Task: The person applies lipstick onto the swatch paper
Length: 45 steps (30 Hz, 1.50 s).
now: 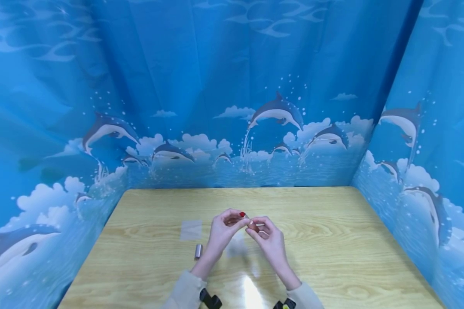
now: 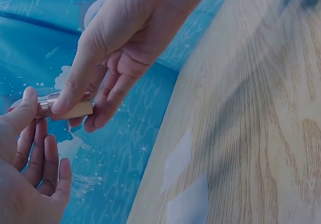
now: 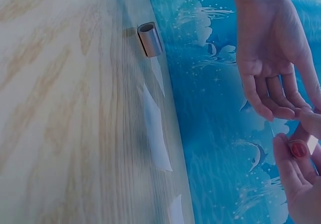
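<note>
A lipstick (image 1: pixel 252 225) with a red tip is held up between both hands above the table. My left hand (image 1: pixel 223 232) pinches it near the red end with thumb and fingers. On the gold base (image 2: pixel 75 108), my right hand (image 1: pixel 271 243) has its thumb and fingertips. A round red patch shows on the end of the lipstick (image 3: pixel 299 149) in the right wrist view. The lipstick's cap (image 1: pixel 199 251), a shiny hollow cylinder, lies on the table left of my left forearm. Its open end shows in the right wrist view.
A white sheet (image 1: pixel 191 230) lies flat left of my left hand. Another pale sheet (image 1: pixel 237 245) is under the hands. The wooden table (image 1: pixel 332 240) meets a blue dolphin-print curtain (image 1: pixel 216 86) at the back and sides.
</note>
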Each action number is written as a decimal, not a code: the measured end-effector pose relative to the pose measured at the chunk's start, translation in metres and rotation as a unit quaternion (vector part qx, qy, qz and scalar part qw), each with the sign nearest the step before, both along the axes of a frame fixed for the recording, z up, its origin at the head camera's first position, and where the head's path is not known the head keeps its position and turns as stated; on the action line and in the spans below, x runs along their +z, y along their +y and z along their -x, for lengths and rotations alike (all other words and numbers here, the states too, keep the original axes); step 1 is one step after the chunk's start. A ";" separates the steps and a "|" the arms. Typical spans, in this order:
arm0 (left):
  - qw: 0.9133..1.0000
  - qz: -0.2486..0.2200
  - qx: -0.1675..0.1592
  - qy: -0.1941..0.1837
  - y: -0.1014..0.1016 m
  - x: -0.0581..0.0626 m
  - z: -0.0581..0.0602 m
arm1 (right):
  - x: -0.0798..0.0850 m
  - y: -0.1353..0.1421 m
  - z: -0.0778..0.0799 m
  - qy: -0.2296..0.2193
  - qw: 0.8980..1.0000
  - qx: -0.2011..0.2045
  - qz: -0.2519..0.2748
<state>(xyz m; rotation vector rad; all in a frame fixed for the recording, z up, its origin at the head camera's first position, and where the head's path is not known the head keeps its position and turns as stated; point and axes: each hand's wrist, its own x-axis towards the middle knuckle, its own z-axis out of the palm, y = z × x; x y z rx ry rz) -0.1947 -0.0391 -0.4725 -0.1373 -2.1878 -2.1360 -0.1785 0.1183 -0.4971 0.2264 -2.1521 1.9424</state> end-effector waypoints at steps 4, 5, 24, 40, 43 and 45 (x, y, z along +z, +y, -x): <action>1.000 -0.007 0.002 0.003 0.000 0.000 0.000 | 0.000 0.002 0.000 0.001 1.000 -0.002 0.005; 1.000 -0.007 0.001 0.003 0.000 -0.001 0.000 | 0.000 0.002 0.000 0.000 1.000 -0.002 0.007; 0.999 0.023 -0.030 0.010 -0.010 -0.007 -0.001 | 0.003 0.015 0.003 0.001 0.998 -0.009 0.065; 0.989 0.136 -0.048 0.031 -0.040 -0.031 -0.013 | 0.006 0.039 0.012 -0.001 0.997 -0.019 0.075; 0.977 0.198 -0.059 0.056 -0.045 -0.035 -0.017 | 0.006 0.043 0.013 -0.022 0.996 -0.019 0.080; 0.966 0.240 -0.068 0.072 -0.049 -0.038 -0.019 | 0.007 0.045 0.013 -0.032 0.996 -0.014 0.079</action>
